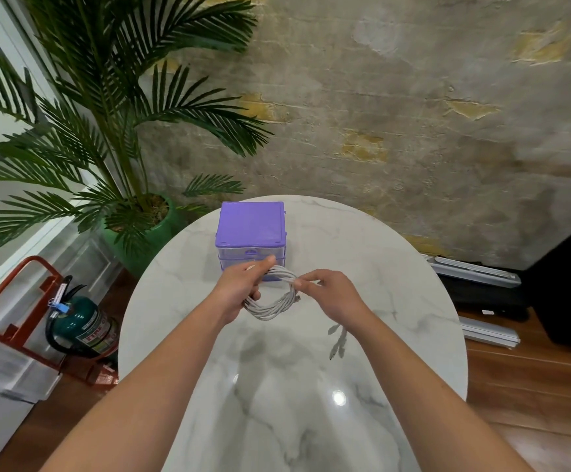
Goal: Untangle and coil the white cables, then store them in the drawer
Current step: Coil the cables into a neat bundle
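Head view. Item: white cable [273, 303], wound into a round coil of several loops, held above the marble table [396, 301], just in front of the purple drawer unit [250, 229]. Drawers appear closed.

Left hand [239, 289]: fingers curled round the coil's left side, thumb across the upper strands; firm grip.

Right hand [331, 294]: thumb and forefinger pressed together, pinching the coil's right edge; remaining fingers loosely bent behind.

Surroundings: potted palm [107, 131], fire extinguisher [83, 327] on floor at left.
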A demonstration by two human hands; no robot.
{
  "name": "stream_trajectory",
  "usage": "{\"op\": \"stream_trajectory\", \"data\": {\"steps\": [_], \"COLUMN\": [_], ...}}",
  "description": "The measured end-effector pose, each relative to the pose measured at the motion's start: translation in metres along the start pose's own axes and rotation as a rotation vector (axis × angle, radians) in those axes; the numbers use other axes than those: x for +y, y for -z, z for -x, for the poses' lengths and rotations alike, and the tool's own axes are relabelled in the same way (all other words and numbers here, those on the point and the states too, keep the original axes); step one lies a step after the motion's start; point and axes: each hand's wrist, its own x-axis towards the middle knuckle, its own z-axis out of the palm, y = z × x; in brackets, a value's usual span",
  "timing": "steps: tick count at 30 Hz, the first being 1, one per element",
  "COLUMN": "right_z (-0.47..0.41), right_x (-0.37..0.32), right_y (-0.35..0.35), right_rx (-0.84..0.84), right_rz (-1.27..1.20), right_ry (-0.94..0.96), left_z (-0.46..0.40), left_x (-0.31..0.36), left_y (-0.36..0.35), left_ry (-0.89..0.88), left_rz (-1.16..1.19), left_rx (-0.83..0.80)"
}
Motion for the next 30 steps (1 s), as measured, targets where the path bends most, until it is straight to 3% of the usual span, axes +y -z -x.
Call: {"op": "stream_trajectory", "data": {"steps": [6,10,15,20,26,30], "right_z": [0.001,0.001,0.0,-0.001,0.0,0.001], "right_x": [-0.001,-0.008,-0.01,-0.006,-0.007,-0.008], "right_y": [0.008,0.01,0.012,0.015,0.017,0.016], "right_rx": [0.058,-0.003,-0.067,-0.015,-0.053,-0.079], "right_rz": [0.051,0.105,0.037,0.074,-0.05,-0.083], "right_ry": [-0.014,0.02,0.027,0.145,0.077,0.092], "left_z": [0.008,0.012,0.01,0.013,0.014,0.014], "left_x": [0.01,0.021,0.013,0.02,0.019,0.022], "left_y": [0.004,0.0,-0.001,-0.001,0.001,0.001], "left_ry": [0.022,-0.008,-0.025,0.013,0.093,0.17], "left_rz": [-0.172,-0.397,-0.295,-0.013,-0.137,-0.055], "left_rx": [-0.222,-0.361,-0.33,-0.281,-0.358,-0.421]}}
